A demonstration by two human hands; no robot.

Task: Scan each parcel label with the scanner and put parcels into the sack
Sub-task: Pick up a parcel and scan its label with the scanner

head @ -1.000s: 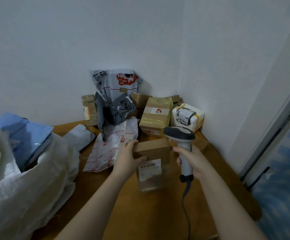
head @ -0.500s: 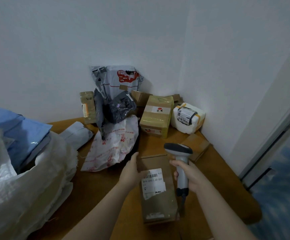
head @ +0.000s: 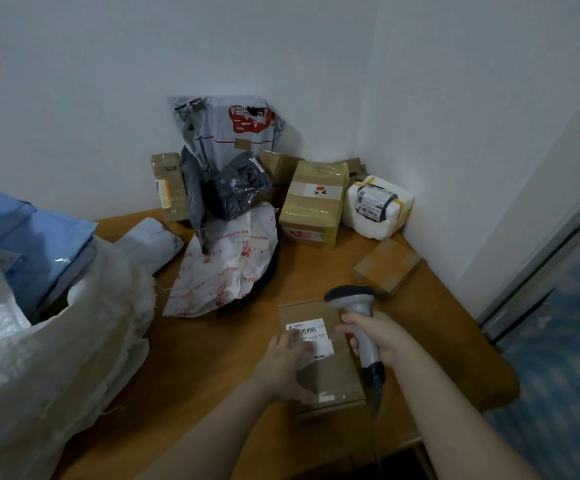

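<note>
Laid flat now, the box [head: 331, 375] sits under the flat-fingered left hand [head: 285, 363] while the right hand [head: 383, 341] grips the scanner [head: 357, 306], scan seemingly pending, far pile [head: 316, 202] unsacked.

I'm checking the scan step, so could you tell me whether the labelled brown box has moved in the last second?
Yes. The labelled brown box has come toward the person, away from the red-printed mailer, and lies flat on the table.

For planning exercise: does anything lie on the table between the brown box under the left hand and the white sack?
Nothing visible does: bare table separates the brown box from the white sack; the red-printed mailer lies farther back.
</note>
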